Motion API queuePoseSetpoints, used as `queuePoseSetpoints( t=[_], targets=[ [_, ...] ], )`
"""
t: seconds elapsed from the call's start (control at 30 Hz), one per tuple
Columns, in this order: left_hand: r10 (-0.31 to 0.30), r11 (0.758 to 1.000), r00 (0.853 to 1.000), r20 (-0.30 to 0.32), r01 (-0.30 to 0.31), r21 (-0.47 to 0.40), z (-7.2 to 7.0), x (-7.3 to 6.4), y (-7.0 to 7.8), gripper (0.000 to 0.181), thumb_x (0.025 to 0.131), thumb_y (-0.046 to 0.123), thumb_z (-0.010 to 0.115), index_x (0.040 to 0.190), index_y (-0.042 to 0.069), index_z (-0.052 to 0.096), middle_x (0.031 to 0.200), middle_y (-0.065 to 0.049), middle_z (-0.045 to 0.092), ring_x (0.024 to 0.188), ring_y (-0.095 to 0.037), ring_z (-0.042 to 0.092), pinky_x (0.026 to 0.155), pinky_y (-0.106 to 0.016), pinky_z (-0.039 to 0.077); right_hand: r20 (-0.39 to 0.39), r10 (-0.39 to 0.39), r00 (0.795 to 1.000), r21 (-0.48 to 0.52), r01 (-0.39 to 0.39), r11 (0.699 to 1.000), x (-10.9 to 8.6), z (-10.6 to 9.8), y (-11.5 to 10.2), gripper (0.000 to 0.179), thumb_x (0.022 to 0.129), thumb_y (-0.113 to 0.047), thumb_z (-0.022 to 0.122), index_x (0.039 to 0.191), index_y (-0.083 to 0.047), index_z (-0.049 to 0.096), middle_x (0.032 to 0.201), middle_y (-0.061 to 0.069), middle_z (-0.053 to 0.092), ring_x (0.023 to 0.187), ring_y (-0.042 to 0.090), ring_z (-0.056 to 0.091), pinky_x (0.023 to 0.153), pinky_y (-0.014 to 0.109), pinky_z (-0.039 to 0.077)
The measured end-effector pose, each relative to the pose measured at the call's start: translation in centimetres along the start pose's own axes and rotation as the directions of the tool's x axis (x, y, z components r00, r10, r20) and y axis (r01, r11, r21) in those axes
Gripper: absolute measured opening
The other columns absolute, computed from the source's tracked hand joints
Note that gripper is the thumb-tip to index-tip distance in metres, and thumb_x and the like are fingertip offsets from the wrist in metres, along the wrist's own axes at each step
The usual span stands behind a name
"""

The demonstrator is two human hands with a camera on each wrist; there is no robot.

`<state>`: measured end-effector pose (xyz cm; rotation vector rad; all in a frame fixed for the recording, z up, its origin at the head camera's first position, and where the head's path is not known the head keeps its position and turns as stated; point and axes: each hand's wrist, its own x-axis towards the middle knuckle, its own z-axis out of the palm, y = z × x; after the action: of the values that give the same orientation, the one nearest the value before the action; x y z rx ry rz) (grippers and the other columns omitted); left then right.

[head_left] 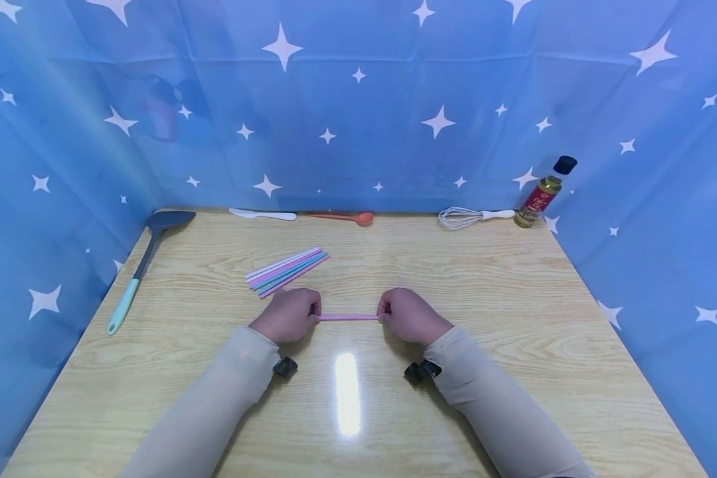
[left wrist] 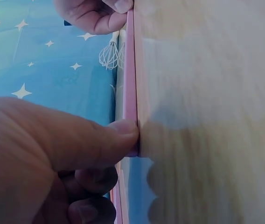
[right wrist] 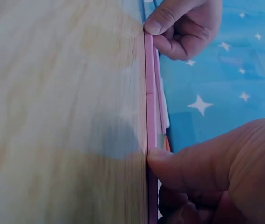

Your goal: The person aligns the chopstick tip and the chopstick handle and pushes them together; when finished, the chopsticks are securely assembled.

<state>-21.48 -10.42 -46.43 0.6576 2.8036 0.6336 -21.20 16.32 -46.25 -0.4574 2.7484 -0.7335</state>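
Between the two hands, a slim pink stick (head_left: 349,317) runs straight from left to right, at or just above the tabletop. My left hand (head_left: 287,315) pinches its left end between thumb and curled fingers; the thumb (left wrist: 123,128) lies along the stick in the left wrist view. At the other end, my right hand (head_left: 412,316) pinches the stick likewise, and the right wrist view shows a faint cross line on the stick (right wrist: 151,112). Just beyond the left hand lies a fanned bundle of white, pink and blue sticks (head_left: 288,271).
Along the table's (head_left: 466,285) back edge lie a white knife (head_left: 263,214), a red spoon (head_left: 363,218) and a whisk (head_left: 461,218). An oil bottle (head_left: 539,198) stands at the back right corner. A turner (head_left: 136,275) lies along the left edge. Blue star curtains (head_left: 358,133) enclose the table.
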Motion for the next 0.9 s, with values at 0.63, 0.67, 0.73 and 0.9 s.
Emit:
queuePoseSetpoints(
  t=[0.63,0.67,0.73,0.9],
  targets=[
    [-0.103,0.995,0.994,0.023,0.103,-0.003,-1.3,-0.3,-2.5,0.013,0.094,0.014,0.070,0.083,0.018,0.066,0.076,0.006,0.063,0.072,-0.015,0.056,0.095,-0.053,0.041,-0.027,0.038,0.999,0.193,-0.032,0.981,0.2,-0.5,1.1,0.007,0.097,-0.014,0.075,0.091,-0.011,0.071,0.083,0.001,0.062,0.075,0.017,0.055,0.068,0.032,0.046],
    [-0.131,0.991,0.991,0.017,0.131,0.003,-1.5,-0.3,-2.9,0.012,0.094,0.014,0.068,0.083,0.017,0.066,0.076,0.005,0.063,0.072,-0.016,0.056,0.096,-0.054,0.040,-0.028,0.051,0.998,0.202,-0.045,0.978,0.2,-0.6,1.4,0.008,0.097,-0.016,0.075,0.093,-0.012,0.071,0.085,0.002,0.062,0.075,0.017,0.055,0.068,0.032,0.046],
    [-0.176,0.984,0.984,-0.001,0.176,0.012,-1.8,-0.3,-3.6,0.011,0.095,0.013,0.066,0.084,0.016,0.066,0.075,0.004,0.064,0.072,-0.018,0.056,0.095,-0.057,0.039,-0.030,0.072,0.997,0.208,-0.065,0.976,0.2,-0.8,1.7,0.009,0.097,-0.018,0.076,0.093,-0.011,0.071,0.087,0.002,0.062,0.076,0.017,0.055,0.068,0.032,0.047],
    [-0.258,0.966,0.966,-0.034,0.258,0.014,-2.6,-0.6,-4.8,0.010,0.094,0.014,0.063,0.085,0.014,0.065,0.076,0.000,0.064,0.073,-0.022,0.057,0.091,-0.058,0.038,-0.020,0.099,0.995,0.214,-0.093,0.972,0.4,-1.0,2.0,0.011,0.098,-0.022,0.076,0.094,-0.012,0.071,0.089,0.003,0.064,0.076,0.019,0.057,0.068,0.033,0.048]
  ],
)
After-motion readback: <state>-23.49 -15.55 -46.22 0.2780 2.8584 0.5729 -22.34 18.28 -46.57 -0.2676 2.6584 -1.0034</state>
